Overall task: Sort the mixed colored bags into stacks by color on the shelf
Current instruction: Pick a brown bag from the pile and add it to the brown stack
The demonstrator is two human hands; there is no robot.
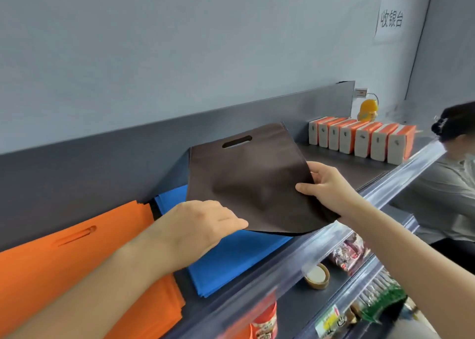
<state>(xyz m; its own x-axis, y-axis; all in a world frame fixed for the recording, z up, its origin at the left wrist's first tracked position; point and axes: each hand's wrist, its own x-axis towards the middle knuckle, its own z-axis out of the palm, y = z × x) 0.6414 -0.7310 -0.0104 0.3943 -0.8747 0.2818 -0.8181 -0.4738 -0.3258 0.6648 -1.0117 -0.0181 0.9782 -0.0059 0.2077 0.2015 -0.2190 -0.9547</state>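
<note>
Brown bag [246, 179] is pinched at its edges by left hand [200, 225] and right hand [326, 187], above blue bags [231, 261] on the shelf [334, 163].

Orange bags [64, 261]: stack cut off by the left and bottom edges, and crossed by the left forearm. Blue bags [231, 261]: far part covered by the brown bag [252, 179], left part by the left grip [203, 225]. Left grip's fingertips out of sight under the brown bag's corner. Right grip [326, 184]: fingers mostly hidden behind the bag's edge. Lower-shelf packets [347, 253] blurred, labels unreadable. Person [447, 179] cut by the right edge.
</note>
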